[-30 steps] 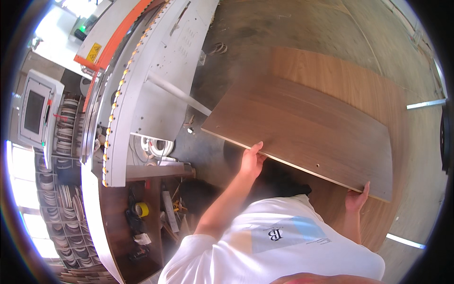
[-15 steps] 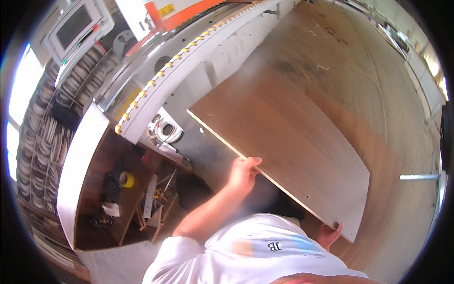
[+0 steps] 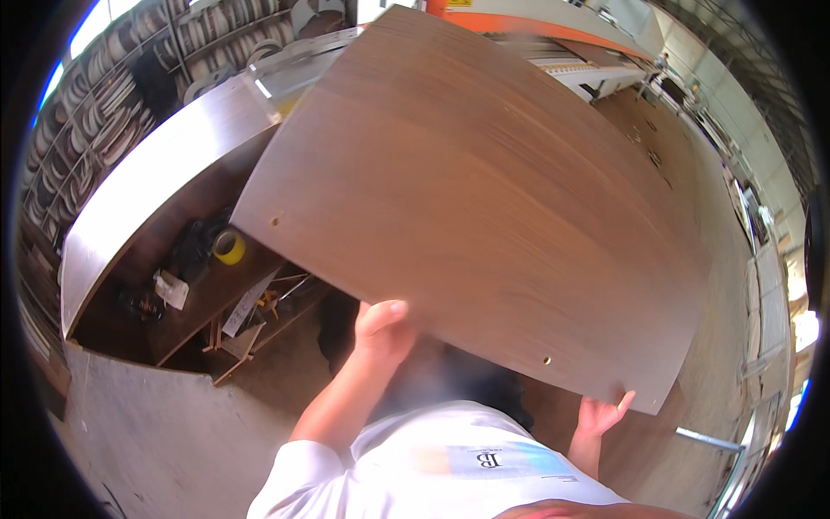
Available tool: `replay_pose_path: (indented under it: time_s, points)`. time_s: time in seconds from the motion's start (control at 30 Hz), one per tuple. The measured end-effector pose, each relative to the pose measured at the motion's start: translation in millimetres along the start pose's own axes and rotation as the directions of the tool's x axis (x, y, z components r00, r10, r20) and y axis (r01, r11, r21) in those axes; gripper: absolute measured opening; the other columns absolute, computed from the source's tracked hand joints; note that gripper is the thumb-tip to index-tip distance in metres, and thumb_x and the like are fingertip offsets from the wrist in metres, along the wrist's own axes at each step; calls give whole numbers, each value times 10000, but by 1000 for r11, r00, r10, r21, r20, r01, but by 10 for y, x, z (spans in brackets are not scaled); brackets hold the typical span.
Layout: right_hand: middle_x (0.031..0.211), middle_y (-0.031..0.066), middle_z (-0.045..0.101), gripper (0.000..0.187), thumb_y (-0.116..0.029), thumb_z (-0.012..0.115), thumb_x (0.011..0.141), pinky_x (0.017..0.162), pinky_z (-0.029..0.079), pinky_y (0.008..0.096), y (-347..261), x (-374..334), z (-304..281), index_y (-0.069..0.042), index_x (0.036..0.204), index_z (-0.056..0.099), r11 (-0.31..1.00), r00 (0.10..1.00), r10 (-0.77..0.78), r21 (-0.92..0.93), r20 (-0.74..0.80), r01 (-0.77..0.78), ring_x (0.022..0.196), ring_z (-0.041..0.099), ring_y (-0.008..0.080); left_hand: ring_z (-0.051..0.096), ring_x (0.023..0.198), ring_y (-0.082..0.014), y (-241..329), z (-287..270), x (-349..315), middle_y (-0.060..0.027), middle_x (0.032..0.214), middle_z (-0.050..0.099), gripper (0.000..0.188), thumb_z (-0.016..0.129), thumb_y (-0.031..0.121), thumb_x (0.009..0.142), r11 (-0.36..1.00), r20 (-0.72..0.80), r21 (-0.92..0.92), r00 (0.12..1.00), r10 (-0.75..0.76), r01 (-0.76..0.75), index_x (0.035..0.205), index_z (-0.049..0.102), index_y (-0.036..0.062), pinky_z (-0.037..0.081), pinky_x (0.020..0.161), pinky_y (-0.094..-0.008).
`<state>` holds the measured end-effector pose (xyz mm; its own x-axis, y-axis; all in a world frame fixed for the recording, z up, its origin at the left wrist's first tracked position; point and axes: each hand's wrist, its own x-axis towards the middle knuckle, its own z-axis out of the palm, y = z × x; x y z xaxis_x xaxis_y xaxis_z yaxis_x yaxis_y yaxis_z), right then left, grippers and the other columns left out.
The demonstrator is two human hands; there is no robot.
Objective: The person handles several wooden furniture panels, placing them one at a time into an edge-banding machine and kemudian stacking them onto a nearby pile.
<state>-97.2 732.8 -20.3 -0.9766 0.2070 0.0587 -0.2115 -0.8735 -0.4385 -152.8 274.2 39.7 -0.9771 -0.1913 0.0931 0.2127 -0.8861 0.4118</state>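
Observation:
A large brown wood-grain board (image 3: pixel 467 208) spans the middle of the view, tilted and held off the floor. Small round holes show close to its near edge. My left hand (image 3: pixel 384 330) is closed on that edge left of centre, thumb on top and fingers hidden underneath. Near the board's right corner, my right hand (image 3: pixel 603 413) grips the same edge, its thumb against the face and its other fingers partly hidden.
A workbench with a pale top (image 3: pixel 164 156) and open shelf stands at left, holding a yellow tape roll (image 3: pixel 229 247) and wood scraps. Behind the board is a white and orange machine (image 3: pixel 553 19). Racks of edging rolls (image 3: pixel 104 112) line the far left.
The board has risen and swung left, and it now covers much of the machine. Both hands have kept their grip, the left moving left and slightly down. My view has turned right.

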Motion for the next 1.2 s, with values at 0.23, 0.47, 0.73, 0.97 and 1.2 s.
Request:
replay_pose_path:
  time_s: [0.23, 0.47, 0.73, 0.97, 1.2]
  points:
    - [1540, 96, 510, 651, -426, 630, 1015, 1171, 398, 513, 763, 853, 727, -71, 1530, 446, 967, 941, 253, -75, 224, -242, 1418, 465, 309, 641, 1187, -316, 782, -336, -515, -155, 1282, 668, 597, 651, 153, 795, 938, -81, -71, 939, 334, -340, 1352, 556, -37, 530, 1019, -468]
    - [1449, 85, 590, 599, -437, 616, 1017, 1093, 484, 466, 1896, 1444, 1528, -89, 1490, 500, 861, 840, 501, -214, 209, -461, 1325, 564, 277, 603, 1215, -296, 1428, -819, -1047, -132, 1250, 668, 399, 651, 183, 854, 806, -96, -12, 803, 588, -592, 1196, 634, -21, 497, 1046, -456]
    - [1450, 55, 574, 659, -551, 542, 1039, 1073, 478, 429, 2853, 1780, 2700, -102, 1515, 456, 783, 745, 599, -409, 293, -468, 1322, 554, 230, 587, 1166, -212, 1919, -444, -1251, -65, 1258, 631, 347, 662, 266, 946, 626, -354, 365, 519, 778, -689, 1216, 617, 53, 485, 980, -394]
    - [1381, 28, 602, 606, -573, 614, 1001, 1063, 463, 383, 3396, 2367, 3384, -121, 1399, 542, 724, 811, 563, -569, 158, -392, 1254, 577, 186, 606, 1215, -209, 2335, -343, -557, -73, 1375, 599, 501, 697, 414, 992, 570, -372, 483, 433, 821, -665, 1346, 561, 86, 543, 1017, -395]
    - [1586, 152, 404, 751, -381, 668, 1005, 1184, 336, 430, 3235, 1920, 3146, -8, 1571, 343, 618, 883, 328, -783, 337, 69, 1460, 404, 290, 688, 1024, -227, 2156, -711, -702, -131, 1263, 680, 573, 550, 508, 1057, 446, -171, 696, 473, 864, -563, 1395, 551, 45, 588, 845, -368]
